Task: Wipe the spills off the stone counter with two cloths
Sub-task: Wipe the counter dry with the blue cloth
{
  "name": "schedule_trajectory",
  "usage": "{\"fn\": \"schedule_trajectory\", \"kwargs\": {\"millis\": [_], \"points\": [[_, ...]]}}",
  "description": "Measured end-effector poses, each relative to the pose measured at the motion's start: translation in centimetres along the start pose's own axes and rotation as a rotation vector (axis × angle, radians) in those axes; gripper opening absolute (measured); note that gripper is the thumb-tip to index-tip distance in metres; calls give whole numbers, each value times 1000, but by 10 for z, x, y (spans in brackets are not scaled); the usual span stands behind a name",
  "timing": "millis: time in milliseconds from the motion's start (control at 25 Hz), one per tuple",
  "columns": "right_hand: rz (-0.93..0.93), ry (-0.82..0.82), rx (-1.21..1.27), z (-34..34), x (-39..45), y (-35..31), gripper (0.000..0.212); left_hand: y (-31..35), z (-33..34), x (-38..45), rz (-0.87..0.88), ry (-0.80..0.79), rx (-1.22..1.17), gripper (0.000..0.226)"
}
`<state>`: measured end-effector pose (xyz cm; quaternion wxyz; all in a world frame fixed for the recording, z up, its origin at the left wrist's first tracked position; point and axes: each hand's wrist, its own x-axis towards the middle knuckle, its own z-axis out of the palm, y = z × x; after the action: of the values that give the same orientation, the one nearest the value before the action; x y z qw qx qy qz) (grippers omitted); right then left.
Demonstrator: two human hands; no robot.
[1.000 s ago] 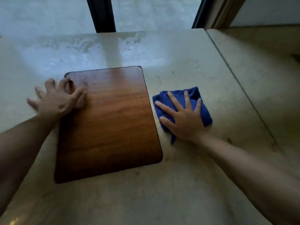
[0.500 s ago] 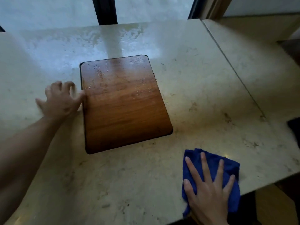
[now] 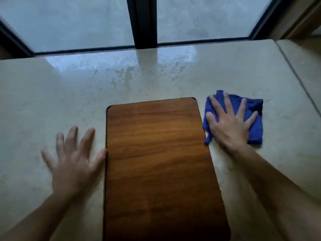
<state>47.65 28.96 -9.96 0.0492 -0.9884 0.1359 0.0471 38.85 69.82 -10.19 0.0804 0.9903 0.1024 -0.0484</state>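
— Far left first?
— Left hand [image 3: 73,164], flat on the pale stone surface [image 3: 43,101], fingers spread wide, palm down, clamped on nothing. Slightly blurred at the little finger. Thumb tip right against the left edge of the wooden board [image 3: 156,162], perhaps touching; hard to tell through the blur.

— And the middle?
— Board lying flat, long side running away toward the window [image 3: 86,23], corners rounded, grain dark orange-brown. Beyond its far end, a wet patchy film [image 3: 128,75] on the stone, glinting with window light, streaked and broken near the dark window post [image 3: 142,21].

— To the right?
— Blue cloth [image 3: 255,122], bunched and rumpled, lying on the stone just beside the board's far right corner. Right hand [image 3: 229,124] pressed flat on top of it, fingers splayed open, not gripping, palm pinning the cloth down. A small tail of cloth poking out below the thumb side, near the board's edge.

— Further right?
— A seam [image 3: 295,75] in the stone, running diagonally, well apart from the cloth.
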Motion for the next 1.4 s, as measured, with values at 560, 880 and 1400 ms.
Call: {"fn": "schedule_trajectory", "kwargs": {"millis": [560,880,1400], "points": [[-392,-132,76,-27,180,-145,58,1,0,-2,12,-3,63,79],[-508,-139,4,-4,-11,-91,58,2,-5,-2,-4,6,-10,77],[-211,-110,-53,35,-473,4,81,-2,0,-9,103,83,-34,70]]}}
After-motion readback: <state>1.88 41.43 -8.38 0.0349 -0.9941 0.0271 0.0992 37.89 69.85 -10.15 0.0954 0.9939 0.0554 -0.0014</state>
